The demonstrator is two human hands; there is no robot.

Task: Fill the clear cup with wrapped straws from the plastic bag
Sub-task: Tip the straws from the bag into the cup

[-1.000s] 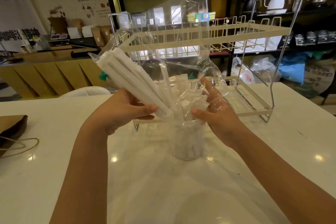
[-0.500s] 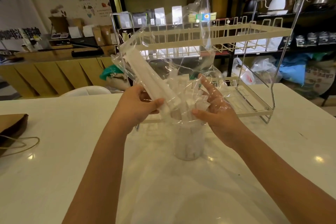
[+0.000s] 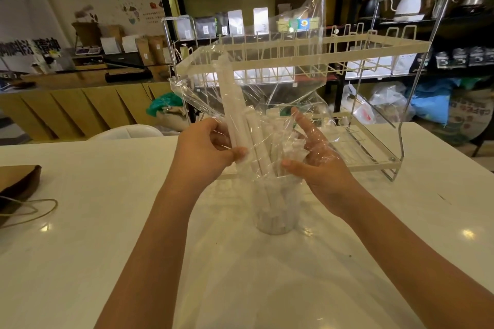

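Note:
A clear cup [image 3: 276, 211] stands on the white table, holding several white wrapped straws. Above it hangs a clear plastic bag [image 3: 288, 61], mouth down over the cup's rim. Inside the bag a bundle of wrapped straws [image 3: 235, 115] stands almost upright, its lower ends in the cup. My left hand [image 3: 205, 147] grips the bundle through the bag from the left. My right hand [image 3: 318, 163] holds the bag's right side at the cup's rim, thumb pinched, fingers spread behind the film.
A cream two-tier wire rack [image 3: 334, 61] with clear side panels stands right behind the cup. A brown paper bag [image 3: 16, 181] with a cord handle lies at the table's left edge. Shelves and a counter fill the background.
My left hand has swung the straw bundle from a leftward slant to nearly upright and moved right, closer to the cup. The straws have slid lower into the cup. My right hand has stayed put.

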